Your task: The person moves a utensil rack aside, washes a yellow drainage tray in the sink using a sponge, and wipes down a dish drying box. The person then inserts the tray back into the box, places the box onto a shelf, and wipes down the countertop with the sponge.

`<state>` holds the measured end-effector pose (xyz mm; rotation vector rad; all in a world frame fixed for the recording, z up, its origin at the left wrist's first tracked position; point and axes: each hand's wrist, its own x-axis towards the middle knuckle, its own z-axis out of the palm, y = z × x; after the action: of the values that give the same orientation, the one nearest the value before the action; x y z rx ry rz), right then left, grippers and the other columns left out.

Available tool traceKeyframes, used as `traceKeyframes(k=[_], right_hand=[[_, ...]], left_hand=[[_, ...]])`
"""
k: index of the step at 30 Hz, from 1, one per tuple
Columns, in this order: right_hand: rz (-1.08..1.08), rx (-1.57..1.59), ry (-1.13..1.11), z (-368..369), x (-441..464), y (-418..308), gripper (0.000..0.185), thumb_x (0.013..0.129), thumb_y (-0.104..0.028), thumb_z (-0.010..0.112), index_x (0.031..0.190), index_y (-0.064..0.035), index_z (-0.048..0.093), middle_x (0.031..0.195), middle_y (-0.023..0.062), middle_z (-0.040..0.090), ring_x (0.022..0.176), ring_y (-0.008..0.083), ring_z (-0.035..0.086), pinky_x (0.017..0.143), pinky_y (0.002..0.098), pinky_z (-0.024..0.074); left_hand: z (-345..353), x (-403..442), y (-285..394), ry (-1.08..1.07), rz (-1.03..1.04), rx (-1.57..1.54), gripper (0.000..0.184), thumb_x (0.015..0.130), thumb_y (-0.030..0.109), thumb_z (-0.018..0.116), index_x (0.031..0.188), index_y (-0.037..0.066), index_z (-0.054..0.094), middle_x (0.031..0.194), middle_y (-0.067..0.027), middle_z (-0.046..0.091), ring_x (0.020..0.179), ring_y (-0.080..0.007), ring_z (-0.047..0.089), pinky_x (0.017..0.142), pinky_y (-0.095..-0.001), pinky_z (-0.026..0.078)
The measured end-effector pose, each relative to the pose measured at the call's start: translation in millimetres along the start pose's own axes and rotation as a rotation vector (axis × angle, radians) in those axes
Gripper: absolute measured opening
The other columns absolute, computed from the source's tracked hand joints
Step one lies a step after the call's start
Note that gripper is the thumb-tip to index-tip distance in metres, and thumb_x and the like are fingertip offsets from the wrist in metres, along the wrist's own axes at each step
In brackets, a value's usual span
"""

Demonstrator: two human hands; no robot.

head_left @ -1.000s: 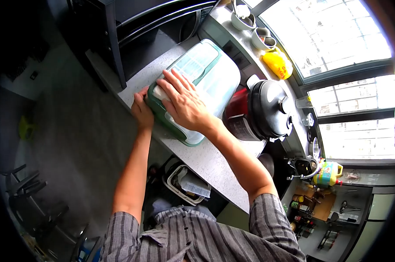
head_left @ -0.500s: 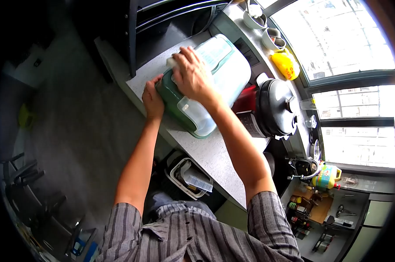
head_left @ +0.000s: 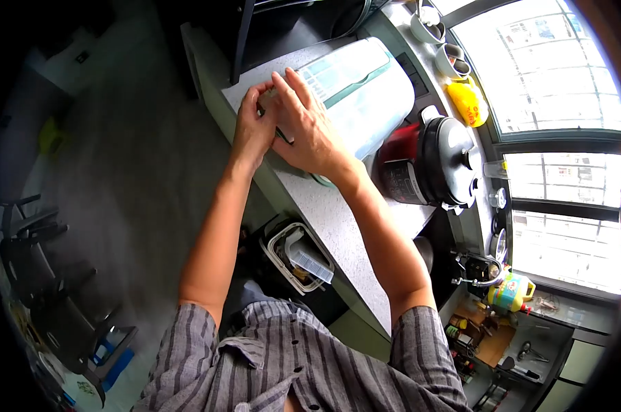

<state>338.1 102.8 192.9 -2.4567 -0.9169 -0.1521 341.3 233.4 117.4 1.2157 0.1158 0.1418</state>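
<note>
A bin-like box (head_left: 386, 79) with a clear lid and green trim lies on the counter, partly covered by my hands. My left hand (head_left: 252, 130) is at its near left corner, fingers curled around a small pale piece that looks like a cloth (head_left: 268, 101), mostly hidden. My right hand (head_left: 314, 137) lies over the same corner, fingers stretched and somewhat apart, close against the left hand. Whether its palm touches the cloth or the box is hidden.
A red and black pressure cooker (head_left: 427, 161) stands right of the box. Bowls (head_left: 427, 27) and a yellow bag (head_left: 467, 101) line the windowsill. Below the counter edge (head_left: 324, 213) is an open bin (head_left: 300, 257). A black rack (head_left: 245, 41) stands at the far side.
My right hand has come off the lid's top toward the left hand at the corner. The pale piece now shows at my left fingers. The view has shifted, and the box appears higher.
</note>
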Motion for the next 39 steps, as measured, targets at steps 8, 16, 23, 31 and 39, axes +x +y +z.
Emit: traceKeyframes(k=[8,16,23,31,39], right_hand=[[0.107,-0.007,0.460,-24,-8,98,0.058,0.089,-0.013,0.065,0.142,-0.0068,0.043,0.130,0.0235,0.057,0.125,0.0399,0.053,0.107,0.0475,0.0429],[0.137,-0.153,0.461,-6,-16,94,0.035,0.091,-0.015,0.061,0.124,-0.0052,0.060,0.120,0.0198,0.061,0.115,0.0385,0.058,0.100,0.0458,0.0446],[0.229,-0.151,0.342,-11,-14,82,0.032,0.092,-0.010,0.055,0.123,-0.0037,0.062,0.125,0.0174,0.061,0.123,0.0334,0.055,0.108,0.0441,0.0399],[0.186,-0.167,0.271,-9,-16,95,0.037,0.092,-0.013,0.048,0.126,-0.0078,0.061,0.133,0.0146,0.059,0.131,0.0303,0.050,0.114,0.0452,0.0354],[0.191,-0.158,0.266,-9,-14,93,0.038,0.092,-0.017,0.047,0.127,-0.0076,0.060,0.135,0.0167,0.058,0.130,0.0323,0.052,0.113,0.0478,0.0364]], left_hand=[[-28,46,-33,0.368,0.230,0.090,0.032,0.099,0.018,0.059,0.129,0.005,0.057,0.119,-0.0125,0.063,0.107,-0.0201,0.061,0.092,-0.0315,0.050],[-1,42,-69,0.229,0.446,0.094,0.027,0.103,0.017,0.052,0.116,0.003,0.070,0.106,-0.0133,0.072,0.098,-0.0267,0.067,0.089,-0.0327,0.050],[45,-21,-97,0.329,0.567,0.559,0.070,0.104,0.038,0.042,0.151,-0.011,0.023,0.150,-0.0335,0.030,0.139,-0.0489,0.034,0.115,-0.0551,0.029],[64,-95,-113,0.160,0.462,0.543,0.074,0.104,0.040,0.046,0.151,-0.011,0.023,0.154,-0.0338,0.027,0.143,-0.0512,0.028,0.116,-0.0581,0.028],[-18,84,-79,-0.014,0.194,0.236,0.056,0.103,0.043,0.044,0.137,-0.001,0.052,0.130,-0.0233,0.060,0.122,-0.0390,0.056,0.105,-0.0501,0.042]])
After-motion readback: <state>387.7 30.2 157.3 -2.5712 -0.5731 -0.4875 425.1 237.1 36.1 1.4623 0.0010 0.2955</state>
